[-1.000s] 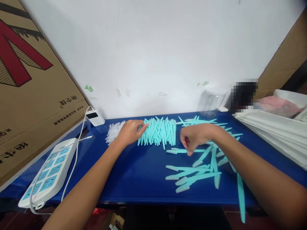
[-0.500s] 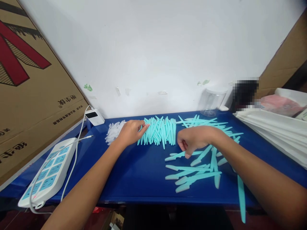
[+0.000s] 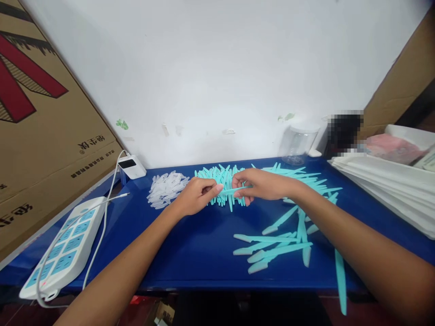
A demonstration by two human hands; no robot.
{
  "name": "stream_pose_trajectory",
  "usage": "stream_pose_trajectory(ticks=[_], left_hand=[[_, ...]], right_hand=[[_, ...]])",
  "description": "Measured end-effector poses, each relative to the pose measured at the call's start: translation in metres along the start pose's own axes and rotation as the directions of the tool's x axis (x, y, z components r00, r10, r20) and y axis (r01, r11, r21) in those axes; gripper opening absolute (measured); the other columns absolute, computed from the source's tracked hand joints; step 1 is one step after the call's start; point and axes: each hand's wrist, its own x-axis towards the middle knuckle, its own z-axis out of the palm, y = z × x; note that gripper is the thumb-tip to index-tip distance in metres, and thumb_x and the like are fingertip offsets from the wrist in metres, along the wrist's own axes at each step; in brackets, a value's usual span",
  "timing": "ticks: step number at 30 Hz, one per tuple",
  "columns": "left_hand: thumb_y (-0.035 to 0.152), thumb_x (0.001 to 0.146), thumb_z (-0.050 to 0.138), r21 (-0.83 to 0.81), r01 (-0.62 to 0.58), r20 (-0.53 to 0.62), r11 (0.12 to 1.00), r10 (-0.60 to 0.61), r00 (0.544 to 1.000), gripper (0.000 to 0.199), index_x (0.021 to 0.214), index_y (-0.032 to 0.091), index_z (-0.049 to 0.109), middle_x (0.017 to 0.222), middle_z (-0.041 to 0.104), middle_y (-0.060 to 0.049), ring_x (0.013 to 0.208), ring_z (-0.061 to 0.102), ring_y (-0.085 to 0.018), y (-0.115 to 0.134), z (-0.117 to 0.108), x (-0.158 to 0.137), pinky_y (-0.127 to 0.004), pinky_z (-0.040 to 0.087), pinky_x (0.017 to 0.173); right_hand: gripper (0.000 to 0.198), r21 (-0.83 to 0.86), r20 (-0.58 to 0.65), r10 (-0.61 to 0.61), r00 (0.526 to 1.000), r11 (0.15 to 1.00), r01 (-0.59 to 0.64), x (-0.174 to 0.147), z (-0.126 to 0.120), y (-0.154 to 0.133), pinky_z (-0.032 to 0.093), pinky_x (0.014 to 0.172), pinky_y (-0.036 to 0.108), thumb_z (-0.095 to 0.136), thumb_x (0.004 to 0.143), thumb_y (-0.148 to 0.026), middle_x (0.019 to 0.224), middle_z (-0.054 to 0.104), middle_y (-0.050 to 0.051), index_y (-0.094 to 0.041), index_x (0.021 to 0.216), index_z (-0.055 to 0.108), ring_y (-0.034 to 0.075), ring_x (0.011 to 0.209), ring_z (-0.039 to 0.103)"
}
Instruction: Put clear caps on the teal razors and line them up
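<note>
Between my two hands, a turquoise eyebrow razor [image 3: 228, 192] lies nearly level above a dense heap of similar razors [image 3: 217, 174]. My right hand [image 3: 260, 183] pinches it near its right end. At its left end my left hand [image 3: 200, 194] is closed, thumb and fingers pressed together around the tip; whether a small cover is also in those fingers is hidden. To the left lies a pile of small whitish, see-through plastic pieces [image 3: 166, 188], which look like blade covers. More loose turquoise razors [image 3: 280, 244] are spread under and in front of my right forearm.
On the blue table [image 3: 190, 258], a white power strip [image 3: 66, 246] with cables and a small white device [image 3: 132, 167] stand left. A clear jar [image 3: 299, 142] is at the back right, near stacked white trays [image 3: 384, 181]. A large cardboard box [image 3: 50, 131] leans left; one razor overhangs the front edge.
My right hand has moved left from the loose razors, bringing one razor to my left hand. My left hand has shifted slightly right and down, uncovering more of the see-through pieces.
</note>
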Motion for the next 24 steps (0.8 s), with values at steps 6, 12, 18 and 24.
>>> stream_pose_trajectory(ticks=[6, 12, 18, 24], left_hand=[[0.052, 0.106, 0.047, -0.001, 0.057, -0.054, 0.998, -0.057, 0.997, 0.048, 0.071, 0.020, 0.045, 0.060, 0.037, 0.005, 0.056, 0.034, -0.011, -0.006, 0.002, 0.002, -0.027, 0.028, 0.057], [0.053, 0.103, 0.054, -0.117, 0.105, -0.055, 0.988, -0.112, 0.992, 0.042, 0.080, 0.019, 0.056, 0.063, 0.044, 0.005, 0.055, 0.038, -0.011, -0.013, 0.001, 0.004, -0.025, 0.029, 0.053], [0.052, 0.101, 0.059, -0.060, 0.113, -0.111, 0.992, -0.120, 0.987, 0.041, 0.080, 0.017, 0.061, 0.062, 0.047, 0.004, 0.054, 0.039, -0.010, -0.019, -0.007, 0.004, -0.024, 0.028, 0.053], [0.053, 0.101, 0.059, -0.068, 0.120, -0.095, 0.990, -0.127, 0.987, 0.042, 0.080, 0.017, 0.061, 0.061, 0.045, 0.005, 0.054, 0.038, -0.009, -0.019, -0.006, 0.004, -0.022, 0.027, 0.051]], right_hand=[[0.035, 0.014, -0.098, 0.001, 0.995, 1.000, 0.000, 0.003, -0.003, 0.009, 0.054, 0.064, 0.029, 0.066, 0.094, -0.053, 0.088, 0.070, 0.005, -0.019, 0.100, 0.061, 0.018, 0.070, 0.071], [0.028, -0.004, -0.195, -0.009, 0.981, 1.000, 0.009, 0.005, -0.006, 0.016, 0.054, 0.064, 0.030, 0.069, 0.092, -0.044, 0.098, 0.074, 0.006, -0.019, 0.105, 0.066, 0.018, 0.072, 0.070], [0.014, -0.225, -0.473, -0.038, 0.880, 0.971, -0.079, 0.007, -0.018, 0.025, 0.052, 0.073, 0.032, 0.066, 0.088, -0.021, 0.091, 0.077, 0.005, -0.019, 0.097, 0.075, 0.019, 0.075, 0.070], [0.024, -0.141, -0.541, -0.125, 0.832, 0.988, 0.056, 0.006, -0.028, 0.034, 0.054, 0.085, 0.035, 0.064, 0.095, -0.035, 0.101, 0.082, 0.007, -0.021, 0.104, 0.082, 0.024, 0.091, 0.074]])
